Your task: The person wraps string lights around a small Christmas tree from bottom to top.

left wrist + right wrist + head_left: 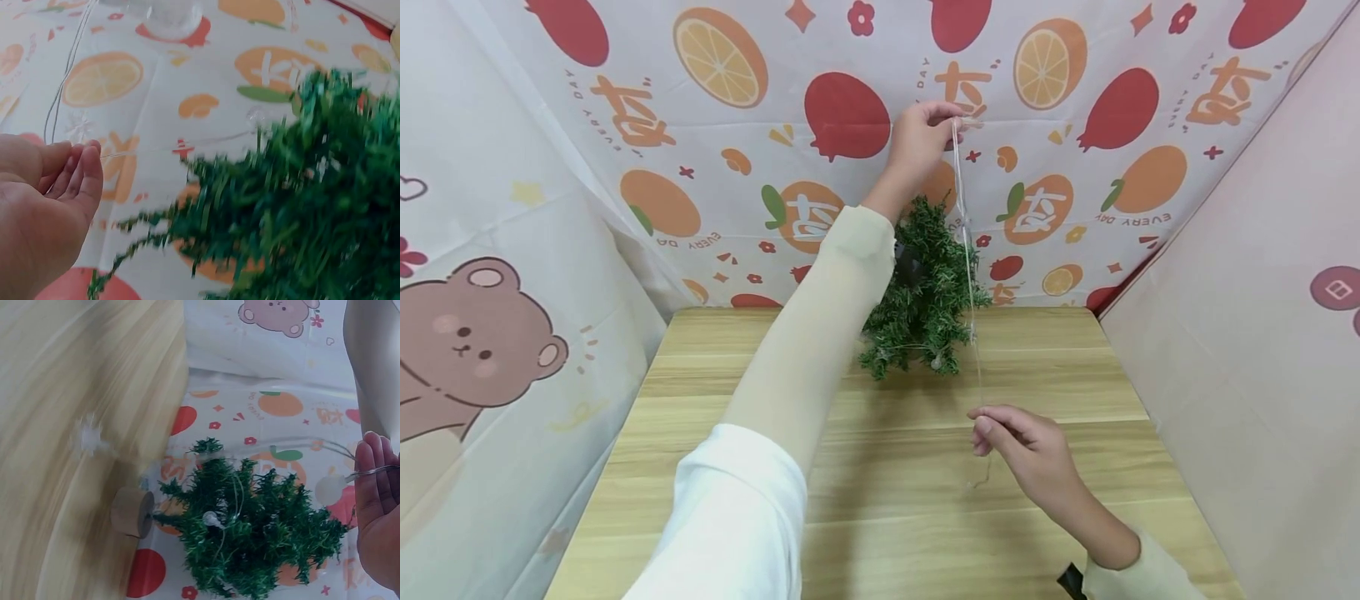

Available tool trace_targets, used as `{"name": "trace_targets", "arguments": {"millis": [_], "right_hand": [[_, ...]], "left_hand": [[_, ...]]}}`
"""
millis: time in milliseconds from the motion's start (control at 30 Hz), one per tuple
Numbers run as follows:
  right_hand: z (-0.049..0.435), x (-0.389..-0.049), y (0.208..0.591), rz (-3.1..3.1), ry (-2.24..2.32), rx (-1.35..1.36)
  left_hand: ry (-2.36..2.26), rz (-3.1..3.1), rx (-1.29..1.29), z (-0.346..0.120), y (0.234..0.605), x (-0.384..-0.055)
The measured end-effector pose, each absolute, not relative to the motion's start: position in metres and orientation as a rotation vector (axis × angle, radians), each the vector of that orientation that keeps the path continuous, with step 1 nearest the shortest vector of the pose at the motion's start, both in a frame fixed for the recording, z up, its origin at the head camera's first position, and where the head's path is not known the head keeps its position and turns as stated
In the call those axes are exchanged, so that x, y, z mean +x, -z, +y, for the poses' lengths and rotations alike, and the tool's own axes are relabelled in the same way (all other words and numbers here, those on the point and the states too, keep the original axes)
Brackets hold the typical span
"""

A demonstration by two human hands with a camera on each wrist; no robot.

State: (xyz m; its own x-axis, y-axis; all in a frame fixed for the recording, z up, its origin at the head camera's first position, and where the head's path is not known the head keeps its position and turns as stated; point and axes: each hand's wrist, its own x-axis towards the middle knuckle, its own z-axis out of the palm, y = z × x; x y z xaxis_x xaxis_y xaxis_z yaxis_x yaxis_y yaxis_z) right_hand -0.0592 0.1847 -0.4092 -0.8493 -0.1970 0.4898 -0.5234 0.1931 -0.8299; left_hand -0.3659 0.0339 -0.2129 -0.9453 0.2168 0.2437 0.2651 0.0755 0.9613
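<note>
A small green artificial Christmas tree (925, 292) stands at the back of the table, its round wooden base (128, 514) showing in the right wrist view. Above and behind its top, my left hand (921, 137) pinches a bundle of thin clear string lights (967, 267) between thumb and fingertips. The strand runs down past the tree's right side to my right hand (1026, 450), whose thumb and fingers pinch it low over the table. A short loose end hangs below that hand. Clear bulbs and a snowflake-shaped piece (89, 434) sit on the wire. One clear bulb (212, 519) lies among the branches.
The wood-grain table (910, 500) reaches back to a fruit-printed cloth (850, 50). A cloth with a bear print (482, 342) hangs at the left, and a pale cloth (1262, 292) at the right. Beside the right sleeve shows a small black object (1071, 581).
</note>
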Motion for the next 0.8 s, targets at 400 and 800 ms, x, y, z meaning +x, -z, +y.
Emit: {"name": "trace_targets", "arguments": {"millis": [400, 800], "right_hand": [[0.183, -0.064, 0.384, -2.12, -1.646, 0.79], [0.174, -0.072, 0.353, -1.807, -1.607, 0.991]], "left_hand": [[1.999, -2.375, -0.434, -0.003, 0.212, -0.382], [2.166, -2.302, -0.378, -0.036, 0.226, -0.385]]}}
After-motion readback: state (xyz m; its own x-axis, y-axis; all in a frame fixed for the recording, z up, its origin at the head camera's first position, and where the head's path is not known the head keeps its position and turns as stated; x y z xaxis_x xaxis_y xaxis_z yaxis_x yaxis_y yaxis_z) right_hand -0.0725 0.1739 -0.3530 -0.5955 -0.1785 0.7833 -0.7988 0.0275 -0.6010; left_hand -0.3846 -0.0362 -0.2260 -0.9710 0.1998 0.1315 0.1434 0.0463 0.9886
